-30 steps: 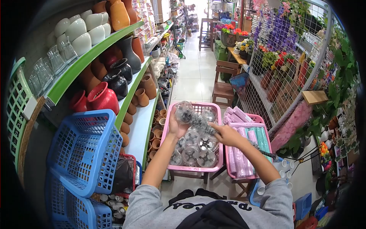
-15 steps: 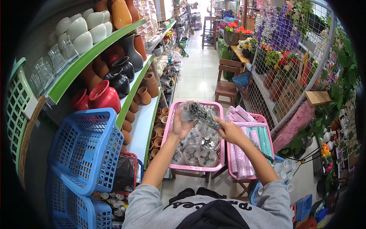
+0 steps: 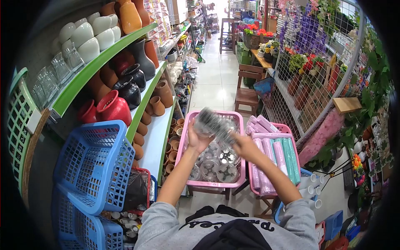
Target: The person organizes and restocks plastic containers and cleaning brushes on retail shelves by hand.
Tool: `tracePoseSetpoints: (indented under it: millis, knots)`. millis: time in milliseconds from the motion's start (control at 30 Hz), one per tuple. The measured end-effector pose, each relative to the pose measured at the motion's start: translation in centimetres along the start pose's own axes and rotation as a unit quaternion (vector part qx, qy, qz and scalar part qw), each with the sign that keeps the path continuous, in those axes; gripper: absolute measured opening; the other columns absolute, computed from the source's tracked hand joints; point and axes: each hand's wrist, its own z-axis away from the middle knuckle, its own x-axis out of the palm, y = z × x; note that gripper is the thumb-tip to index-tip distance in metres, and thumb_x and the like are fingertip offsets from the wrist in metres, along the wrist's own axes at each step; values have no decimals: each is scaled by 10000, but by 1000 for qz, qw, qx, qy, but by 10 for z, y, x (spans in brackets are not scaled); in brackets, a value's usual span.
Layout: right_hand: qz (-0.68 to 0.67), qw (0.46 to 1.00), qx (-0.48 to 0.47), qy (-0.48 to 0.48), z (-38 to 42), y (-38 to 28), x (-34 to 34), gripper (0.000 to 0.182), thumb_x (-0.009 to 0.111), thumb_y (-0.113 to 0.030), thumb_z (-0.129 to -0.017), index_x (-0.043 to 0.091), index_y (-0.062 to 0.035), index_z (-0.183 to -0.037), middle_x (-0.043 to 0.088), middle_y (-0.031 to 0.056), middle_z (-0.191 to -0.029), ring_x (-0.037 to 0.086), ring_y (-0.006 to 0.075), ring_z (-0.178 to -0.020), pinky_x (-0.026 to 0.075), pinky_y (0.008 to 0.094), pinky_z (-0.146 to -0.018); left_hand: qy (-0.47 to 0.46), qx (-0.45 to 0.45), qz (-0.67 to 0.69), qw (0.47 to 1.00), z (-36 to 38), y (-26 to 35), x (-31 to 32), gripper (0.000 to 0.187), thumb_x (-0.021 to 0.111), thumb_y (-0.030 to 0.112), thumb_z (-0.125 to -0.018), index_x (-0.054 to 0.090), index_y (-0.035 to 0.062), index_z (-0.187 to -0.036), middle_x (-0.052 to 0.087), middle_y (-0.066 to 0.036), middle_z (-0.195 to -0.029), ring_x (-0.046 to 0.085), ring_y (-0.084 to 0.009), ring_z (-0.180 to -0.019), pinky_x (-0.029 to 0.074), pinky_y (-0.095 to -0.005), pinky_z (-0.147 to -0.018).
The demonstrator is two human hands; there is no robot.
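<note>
My left hand (image 3: 197, 139) is closed around a clear round plastic container (image 3: 201, 128), held over the pink basket (image 3: 242, 173). A dark grey fluffy duster (image 3: 224, 134), smeared by motion, is in the grip of my right hand (image 3: 245, 146). Its bristles lie across the container and partly hide it. Below both hands, the basket holds several clear round containers (image 3: 209, 168) with dark shapes at their bases.
Right of it, a second pink basket (image 3: 297, 153) holds wrapped pink and green packs (image 3: 285, 156). Blue baskets (image 3: 89, 166) stack at the left, beside shelves of pots (image 3: 114, 105) and white bowls (image 3: 85, 33). Ahead, a tiled aisle (image 3: 214, 85) passes a wooden chair (image 3: 246, 93).
The duster has swung up and left over the container, its bristles now blurred. My right hand has shifted slightly left and down, while my left hand stays nearly in place.
</note>
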Motion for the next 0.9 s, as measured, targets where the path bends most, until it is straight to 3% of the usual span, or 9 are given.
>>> tracePoseSetpoints:
  millis: [33,267,333,533,600,633,667,767,900]
  knots:
    - [74,993,20,-95,1,-20,2,565,520,-115,-764,395,-189,-1310,604,210,-808,590,379,-751,467,472,-676,-15,12,10,1000,0,-3,5,606,404,594,-803,503,160,-1215,539,-63,-1175,518,-236,-1057,420,-395,-866]
    - [28,999,14,16,-3,-7,5,563,539,-96,-755,414,-133,-1303,588,247,-830,587,394,-747,473,438,-696,7,-8,20,1000,5,-1,8,615,365,599,-809,499,175,-1234,563,-46,-1140,536,-210,-1029,415,-426,-888]
    - [31,997,29,-61,3,-19,14,565,544,-107,-752,417,-139,-1302,590,240,-789,586,399,-734,464,445,-686,-33,21,-8,999,3,-2,11,594,363,589,-808,516,174,-1204,566,-43,-1123,536,-214,-1021,424,-424,-877]
    - [88,992,83,-46,-2,-1,-2,622,543,-99,-743,376,-215,-1331,594,220,-755,590,388,-705,467,462,-659,40,-37,28,998,12,2,5,568,345,592,-810,538,186,-1157,562,-32,-1135,507,-196,-1045,409,-392,-837]
    - [17,999,6,29,1,0,13,623,543,-92,-741,374,-192,-1332,593,225,-772,587,391,-708,465,465,-660,19,-20,13,1000,6,0,4,571,346,590,-811,546,171,-1144,570,-42,-1118,519,-206,-1034,411,-404,-856]
    - [3,998,44,-38,4,-13,13,625,543,-84,-738,371,-164,-1333,590,227,-775,582,392,-707,462,468,-663,-2,-1,-2,1000,4,-1,5,575,346,588,-812,554,157,-1132,578,-52,-1100,531,-215,-1024,414,-415,-876]
    - [33,999,-16,-19,10,-9,24,642,547,-80,-740,355,-171,-1345,586,227,-757,580,396,-703,460,470,-662,-19,19,-18,999,3,-2,7,581,353,587,-811,566,138,-1110,590,-67,-1073,547,-227,-1008,405,-435,-914]
    - [34,997,57,-34,5,0,10,599,543,-97,-756,390,-192,-1327,600,240,-857,588,395,-771,468,445,-699,45,-21,-12,999,10,-1,7,578,367,615,-793,571,167,-1096,596,-59,-1047,550,-205,-969,432,-377,-825]
    - [130,985,93,-69,4,4,-7,599,531,-154,-770,365,-234,-1340,584,227,-748,585,397,-713,469,466,-657,79,-49,-2,996,15,-7,-5,593,368,627,-785,535,175,-1131,582,-49,-1073,544,-206,-957,425,-384,-814]
